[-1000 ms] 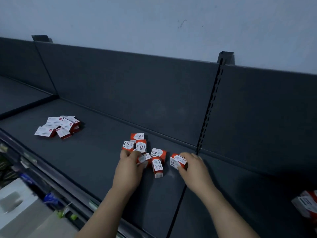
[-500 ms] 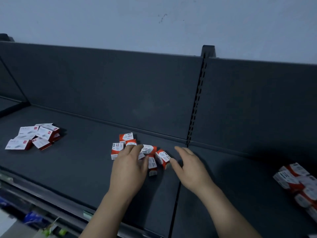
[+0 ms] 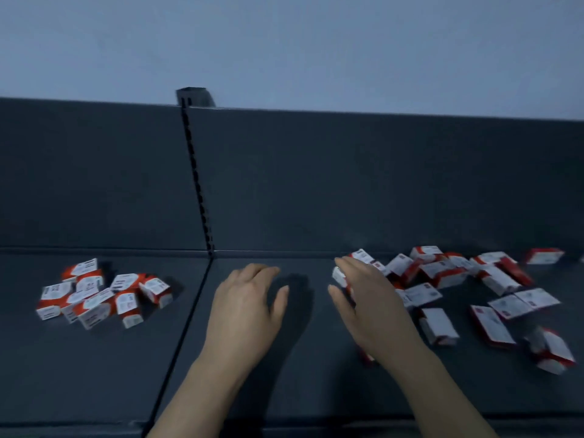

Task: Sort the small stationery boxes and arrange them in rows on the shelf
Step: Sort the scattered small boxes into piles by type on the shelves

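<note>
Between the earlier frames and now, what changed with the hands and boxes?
Both hands let go of the small cluster of boxes and moved right across the seam in the shelf. The left hand hovers open over bare shelf; the right hand reaches the edge of the larger scattered pile, its grip blurred. The small cluster stays left of the seam, unsorted.

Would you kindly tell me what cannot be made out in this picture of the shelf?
Head view:
- Left cluster: print too small and blurred to read.
- Right pile: motion blur smears it; count unclear, and the frame's right edge cuts it off.
- Right hand: it covers part of the pile; whether it grips a box cannot be told.
- Left hand: open, but whether it touches the shelf is unclear.
</note>
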The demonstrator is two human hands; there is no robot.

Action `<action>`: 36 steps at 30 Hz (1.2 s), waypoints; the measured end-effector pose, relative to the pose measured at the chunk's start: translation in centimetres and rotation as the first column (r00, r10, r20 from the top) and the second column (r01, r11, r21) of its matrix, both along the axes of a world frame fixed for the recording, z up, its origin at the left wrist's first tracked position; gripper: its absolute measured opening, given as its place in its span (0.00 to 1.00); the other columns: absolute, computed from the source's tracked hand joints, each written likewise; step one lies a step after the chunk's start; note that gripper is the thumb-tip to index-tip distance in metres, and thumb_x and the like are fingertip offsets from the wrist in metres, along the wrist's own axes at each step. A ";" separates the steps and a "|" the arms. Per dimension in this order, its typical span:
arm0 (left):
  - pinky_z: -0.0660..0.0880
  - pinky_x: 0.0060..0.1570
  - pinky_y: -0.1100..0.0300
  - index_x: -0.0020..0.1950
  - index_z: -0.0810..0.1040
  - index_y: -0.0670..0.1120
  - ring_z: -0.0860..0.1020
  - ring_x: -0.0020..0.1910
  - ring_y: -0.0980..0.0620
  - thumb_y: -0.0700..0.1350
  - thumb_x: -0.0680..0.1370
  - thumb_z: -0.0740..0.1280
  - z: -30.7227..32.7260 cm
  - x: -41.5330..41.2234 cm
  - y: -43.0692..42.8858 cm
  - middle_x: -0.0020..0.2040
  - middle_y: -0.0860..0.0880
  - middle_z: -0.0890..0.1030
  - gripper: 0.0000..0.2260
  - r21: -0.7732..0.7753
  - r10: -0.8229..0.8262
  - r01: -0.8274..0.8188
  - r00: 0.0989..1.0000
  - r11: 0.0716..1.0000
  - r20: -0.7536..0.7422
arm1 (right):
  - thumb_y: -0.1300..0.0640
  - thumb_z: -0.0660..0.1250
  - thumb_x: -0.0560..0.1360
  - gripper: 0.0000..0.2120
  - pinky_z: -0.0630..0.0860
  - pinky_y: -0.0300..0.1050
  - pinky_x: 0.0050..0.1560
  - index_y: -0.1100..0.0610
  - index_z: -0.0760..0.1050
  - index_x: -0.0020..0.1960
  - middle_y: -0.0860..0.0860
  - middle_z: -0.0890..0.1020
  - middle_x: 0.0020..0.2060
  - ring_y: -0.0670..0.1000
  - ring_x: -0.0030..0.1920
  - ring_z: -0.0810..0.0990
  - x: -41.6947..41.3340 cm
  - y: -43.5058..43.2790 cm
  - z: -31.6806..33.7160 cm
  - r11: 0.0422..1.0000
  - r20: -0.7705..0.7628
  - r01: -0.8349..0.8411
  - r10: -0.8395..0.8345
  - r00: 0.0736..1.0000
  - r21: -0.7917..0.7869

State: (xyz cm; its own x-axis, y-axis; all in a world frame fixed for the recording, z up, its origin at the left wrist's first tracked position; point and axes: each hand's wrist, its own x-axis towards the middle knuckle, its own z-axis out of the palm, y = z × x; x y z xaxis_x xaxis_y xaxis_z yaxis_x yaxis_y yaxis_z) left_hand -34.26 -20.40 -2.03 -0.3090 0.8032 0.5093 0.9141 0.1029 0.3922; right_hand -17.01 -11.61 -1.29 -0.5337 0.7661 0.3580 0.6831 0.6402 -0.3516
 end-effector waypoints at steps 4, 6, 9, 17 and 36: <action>0.75 0.47 0.54 0.54 0.81 0.46 0.79 0.47 0.47 0.46 0.73 0.71 0.4 8.3 2.8 0.50 0.50 0.82 0.11 0.000 -0.093 0.093 0.995 0.996 0.047 | 0.52 0.64 0.78 0.21 0.58 0.40 0.67 0.57 0.70 0.68 0.52 0.74 0.66 0.52 0.68 0.69 9.1 1.4 0.4 0.994 0.014 0.111 -0.111 0.994 0.001; 0.74 0.45 0.54 0.53 0.81 0.48 0.78 0.46 0.46 0.47 0.73 0.70 0.4 12.1 4.3 0.48 0.50 0.82 0.10 -0.017 -0.133 0.135 0.989 0.991 0.067 | 0.52 0.63 0.78 0.22 0.58 0.41 0.69 0.57 0.69 0.69 0.52 0.73 0.67 0.52 0.69 0.68 13.4 2.0 0.3 0.987 0.034 0.158 -0.158 0.987 0.005; 0.74 0.47 0.55 0.54 0.80 0.49 0.78 0.49 0.47 0.49 0.75 0.68 0.0 17.1 6.6 0.50 0.52 0.81 0.10 -0.021 -0.186 0.189 0.978 0.982 0.093 | 0.51 0.62 0.78 0.22 0.59 0.43 0.70 0.56 0.68 0.71 0.51 0.71 0.69 0.51 0.70 0.66 19.2 3.0 0.1 0.979 0.052 0.205 -0.205 0.977 -0.005; 0.72 0.54 0.58 0.60 0.78 0.50 0.76 0.57 0.50 0.50 0.76 0.65 -0.2 25.1 12.9 0.57 0.50 0.80 0.14 -0.062 -0.310 0.319 0.943 0.946 0.119 | 0.53 0.63 0.77 0.19 0.67 0.39 0.61 0.54 0.70 0.68 0.49 0.76 0.62 0.50 0.61 0.72 28.6 7.0 -0.5 0.937 0.066 0.342 -0.338 0.939 -0.063; 0.65 0.62 0.57 0.70 0.69 0.53 0.68 0.63 0.49 0.51 0.77 0.64 -3.1 34.8 32.8 0.67 0.53 0.73 0.22 -0.383 -0.484 0.438 0.875 0.813 -0.027 | 0.54 0.61 0.79 0.22 0.57 0.35 0.69 0.54 0.65 0.72 0.47 0.70 0.70 0.45 0.69 0.66 38.2 20.0 -1.9 0.912 0.078 0.364 -0.356 0.931 -0.190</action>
State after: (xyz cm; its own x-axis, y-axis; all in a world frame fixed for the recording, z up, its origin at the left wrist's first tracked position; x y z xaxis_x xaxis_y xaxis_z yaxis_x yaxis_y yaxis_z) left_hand 0.52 12.37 -5.17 0.1874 0.9672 0.1714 0.9258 -0.2322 0.2982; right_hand 21.15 8.37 -3.22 -0.2194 0.9619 0.1633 0.8706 0.2685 -0.4123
